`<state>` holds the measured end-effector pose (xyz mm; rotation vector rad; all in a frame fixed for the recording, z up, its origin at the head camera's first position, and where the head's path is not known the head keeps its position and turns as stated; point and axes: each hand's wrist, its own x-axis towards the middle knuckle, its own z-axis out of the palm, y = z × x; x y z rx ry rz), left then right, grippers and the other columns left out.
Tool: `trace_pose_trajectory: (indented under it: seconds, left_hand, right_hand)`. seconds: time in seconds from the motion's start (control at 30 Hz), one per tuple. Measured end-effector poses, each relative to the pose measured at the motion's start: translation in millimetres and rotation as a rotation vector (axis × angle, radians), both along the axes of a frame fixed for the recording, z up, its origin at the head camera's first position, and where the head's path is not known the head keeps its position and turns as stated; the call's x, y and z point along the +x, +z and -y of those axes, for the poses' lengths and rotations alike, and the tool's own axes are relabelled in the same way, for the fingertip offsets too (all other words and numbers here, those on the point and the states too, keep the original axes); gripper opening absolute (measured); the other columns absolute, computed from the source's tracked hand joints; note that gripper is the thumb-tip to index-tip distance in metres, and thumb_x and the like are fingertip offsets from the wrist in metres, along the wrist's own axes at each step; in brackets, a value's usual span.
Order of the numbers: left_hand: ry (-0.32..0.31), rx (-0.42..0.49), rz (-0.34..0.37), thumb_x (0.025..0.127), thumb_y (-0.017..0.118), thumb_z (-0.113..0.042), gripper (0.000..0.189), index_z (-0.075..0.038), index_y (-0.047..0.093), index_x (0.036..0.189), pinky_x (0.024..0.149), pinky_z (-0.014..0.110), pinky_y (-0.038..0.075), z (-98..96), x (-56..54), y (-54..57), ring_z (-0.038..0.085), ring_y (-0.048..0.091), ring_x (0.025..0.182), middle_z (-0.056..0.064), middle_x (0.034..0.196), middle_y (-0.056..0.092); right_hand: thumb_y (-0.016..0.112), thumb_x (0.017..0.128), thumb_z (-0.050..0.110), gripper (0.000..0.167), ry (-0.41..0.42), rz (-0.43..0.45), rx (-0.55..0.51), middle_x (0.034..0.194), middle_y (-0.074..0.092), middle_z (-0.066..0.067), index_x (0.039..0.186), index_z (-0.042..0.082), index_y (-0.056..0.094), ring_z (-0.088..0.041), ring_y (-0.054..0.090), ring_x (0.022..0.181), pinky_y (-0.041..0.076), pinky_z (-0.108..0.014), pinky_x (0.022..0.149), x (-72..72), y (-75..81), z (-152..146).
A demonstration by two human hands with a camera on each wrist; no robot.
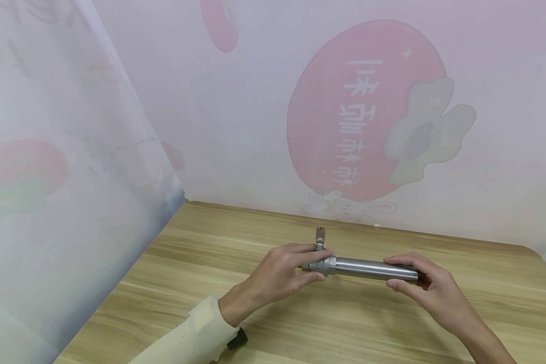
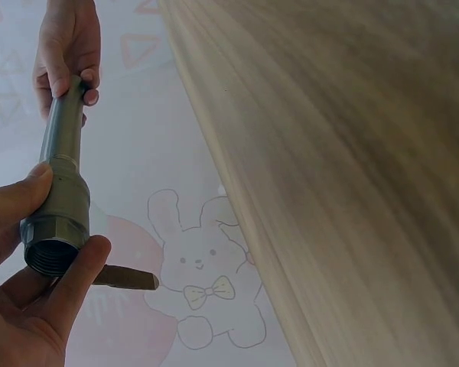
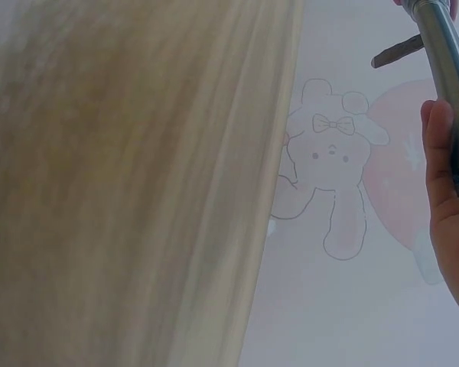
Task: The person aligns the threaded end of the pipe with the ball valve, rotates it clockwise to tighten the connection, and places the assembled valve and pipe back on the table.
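Note:
A steel ball valve (image 2: 57,222) is joined to a smooth metal pipe (image 1: 373,269), and both hands hold the pair over the wooden table. My left hand (image 1: 275,273) grips the valve body at the left end, thumb on one side and fingers on the other. The valve's lever handle (image 1: 320,235) sticks out toward the back wall. In the left wrist view the valve's threaded open end (image 2: 52,257) faces the camera. My right hand (image 1: 437,290) holds the pipe's far right end between thumb and fingers; the palm side hides that end partly.
The wooden table (image 1: 186,253) reaches to a printed curtain (image 1: 236,126) at the back, with another curtain (image 1: 50,126) along the left side. Beside the left sleeve (image 1: 195,331) shows a small black object (image 1: 237,338), its kind unclear.

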<state>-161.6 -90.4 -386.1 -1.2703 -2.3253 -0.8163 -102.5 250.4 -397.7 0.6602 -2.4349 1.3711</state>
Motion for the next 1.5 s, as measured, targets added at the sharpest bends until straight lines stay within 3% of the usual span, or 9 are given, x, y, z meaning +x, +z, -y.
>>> trace_pose_trajectory:
  seconds: [0.17,0.9,1.5]
  left_hand:
    - [-0.004,0.005,0.008,0.092,0.089,-0.024,0.05,-0.016,0.076,0.14,0.096,0.034,0.066,-0.1,-0.4,-0.2,0.026,0.078,0.119,0.012,0.133,0.078]
    - [-0.003,-0.005,-0.005,0.092,0.09,-0.027,0.053,-0.018,0.075,0.142,0.091,0.024,0.065,0.1,-0.3,-1.2,0.024,0.079,0.117,0.012,0.132,0.079]
    - [0.002,-0.016,0.001,0.093,0.089,-0.027,0.053,-0.019,0.074,0.144,0.095,0.029,0.066,-0.4,-0.4,-1.1,0.024,0.079,0.118,0.011,0.133,0.078]
  right_hand:
    - [0.081,0.093,-0.007,0.044,-0.001,0.01,0.003,0.118,0.074,0.007,0.134,0.007,0.073,-0.007,0.071,0.09,0.058,-0.022,0.069,0.4,0.1,-0.5]
    - [0.078,0.095,-0.008,0.044,0.018,0.022,-0.024,0.116,0.075,0.006,0.135,0.009,0.073,-0.008,0.074,0.089,0.063,-0.023,0.074,0.5,-0.7,-0.8]
    - [0.076,0.098,-0.007,0.041,0.015,0.035,-0.015,0.114,0.075,0.008,0.136,0.009,0.073,-0.014,0.075,0.084,0.064,-0.026,0.072,0.6,-0.6,-1.6]
